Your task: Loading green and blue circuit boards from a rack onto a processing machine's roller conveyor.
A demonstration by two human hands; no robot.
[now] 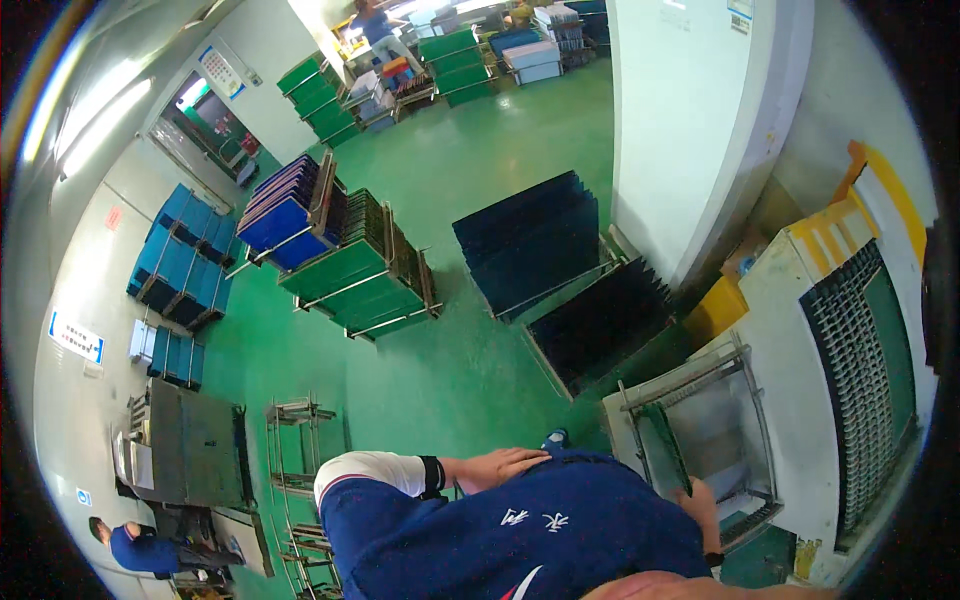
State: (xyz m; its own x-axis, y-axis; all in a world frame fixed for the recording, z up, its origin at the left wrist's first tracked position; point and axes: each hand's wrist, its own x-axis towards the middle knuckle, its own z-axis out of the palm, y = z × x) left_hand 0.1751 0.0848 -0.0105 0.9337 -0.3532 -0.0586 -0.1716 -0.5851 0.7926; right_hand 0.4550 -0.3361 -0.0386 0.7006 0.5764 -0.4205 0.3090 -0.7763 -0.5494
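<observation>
My left hand [505, 466] lies flat against the front of my dark blue shirt, fingers stretched out, with nothing visible in it. A dark band circles that wrist. Low on the right, my right hand [698, 500] grips the near end of a thin green board [664, 447]; part of its fingers is hidden behind the edge. The board stands on edge, slanting, inside a metal-framed rack [752, 400] attached to a pale machine.
The pale machine [800, 300] carries a dark slotted conveyor [865, 350] at right. Racks of dark boards [530, 245] stand ahead, with green [350, 285] and blue [285, 225] boards further left. An unloaded metal rack [290, 480] is at my left. Two other people [160, 550] are farther off.
</observation>
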